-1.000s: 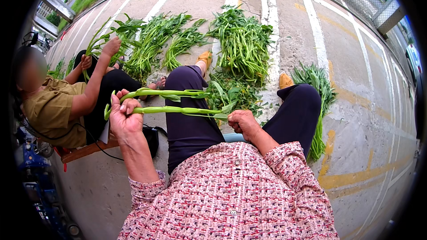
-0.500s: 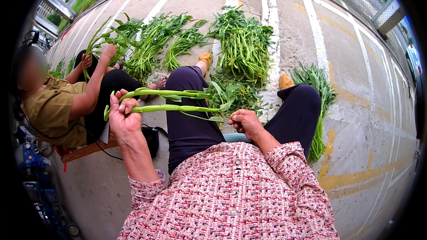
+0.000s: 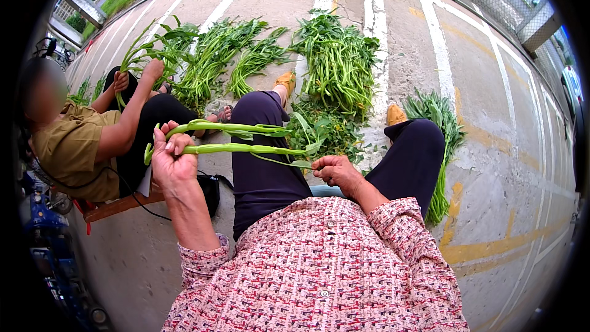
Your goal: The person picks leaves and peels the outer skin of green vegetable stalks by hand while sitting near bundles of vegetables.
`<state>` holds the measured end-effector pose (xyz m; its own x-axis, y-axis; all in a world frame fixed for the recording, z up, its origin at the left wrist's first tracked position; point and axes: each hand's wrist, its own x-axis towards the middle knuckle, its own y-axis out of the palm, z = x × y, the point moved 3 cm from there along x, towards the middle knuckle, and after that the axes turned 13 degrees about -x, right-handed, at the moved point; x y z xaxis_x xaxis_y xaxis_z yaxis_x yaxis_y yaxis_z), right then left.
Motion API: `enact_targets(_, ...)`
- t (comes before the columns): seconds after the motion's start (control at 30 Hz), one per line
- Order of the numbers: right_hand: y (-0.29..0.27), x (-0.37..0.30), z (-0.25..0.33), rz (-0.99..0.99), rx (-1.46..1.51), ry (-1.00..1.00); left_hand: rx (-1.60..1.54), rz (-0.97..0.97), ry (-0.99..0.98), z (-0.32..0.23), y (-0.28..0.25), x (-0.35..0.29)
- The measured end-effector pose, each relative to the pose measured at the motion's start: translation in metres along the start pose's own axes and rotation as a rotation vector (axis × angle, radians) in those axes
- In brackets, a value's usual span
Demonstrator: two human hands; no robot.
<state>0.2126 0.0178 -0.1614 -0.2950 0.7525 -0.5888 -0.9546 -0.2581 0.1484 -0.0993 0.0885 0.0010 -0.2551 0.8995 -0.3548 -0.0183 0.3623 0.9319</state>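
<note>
My left hand [image 3: 174, 158] is closed round a few thick green water spinach stems [image 3: 239, 148]. They stick out to the right, level above my left thigh, with a few leaves at their far ends. A narrow leaf [image 3: 301, 163] hangs on a thin stalk below the lower stem. At its tip, my right hand [image 3: 338, 172] is closed in a pinch between my knees. Beyond my hands, a heap of loose leaves and trimmings [image 3: 329, 132] lies on the ground between my feet.
A large water spinach pile [image 3: 335, 55] lies ahead, with another pile [image 3: 215, 58] to its left. A leafy bundle [image 3: 437, 123] rests beside my right leg. At left, a co-worker [image 3: 80, 141] sits holding long stems [image 3: 132, 55]. A black bag [image 3: 210, 193] stands near my left forearm.
My right hand has moved slightly left and now meets the tip of the hanging leaf. My left hand and its stems have hardly moved.
</note>
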Motion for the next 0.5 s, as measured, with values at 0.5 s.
enact_targets(0.5, 0.0089, -0.0045, 0.0082, 0.065, -0.094, -0.217, 0.025, 0.012, 0.009, 0.0035, 0.0018, -0.0016)
